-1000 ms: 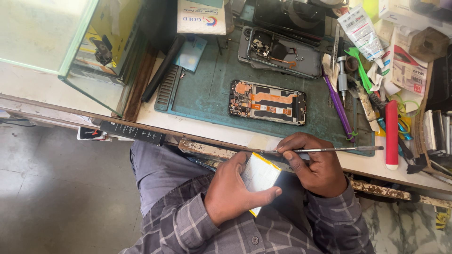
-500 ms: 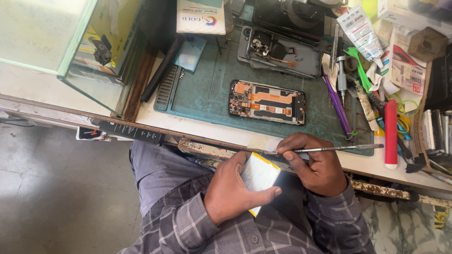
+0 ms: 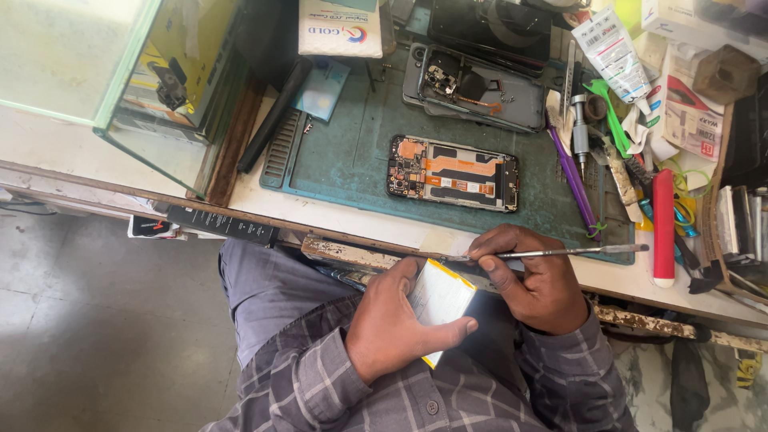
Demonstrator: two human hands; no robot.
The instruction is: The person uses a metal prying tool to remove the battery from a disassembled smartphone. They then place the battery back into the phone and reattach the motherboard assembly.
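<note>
My left hand (image 3: 394, 320) grips a flat white phone battery with a yellow edge (image 3: 440, 298) over my lap, just below the table's front edge. My right hand (image 3: 534, 276) pinches a thin metal spatula tool (image 3: 560, 253) that lies level, its tip at the battery's top edge and its far end pointing right. On the green work mat (image 3: 352, 152) above my hands lies an opened phone body (image 3: 453, 173) with its circuit board and orange flex cable bare. A second opened phone shell (image 3: 474, 88) sits behind it.
A purple-handled tool (image 3: 573, 178), a red cylinder (image 3: 663, 228), a green pry tool (image 3: 610, 112) and a glue tube (image 3: 614, 48) crowd the mat's right side. A glass case (image 3: 104, 72) stands at left and a white box (image 3: 340, 28) at the back. Grey floor lies lower left.
</note>
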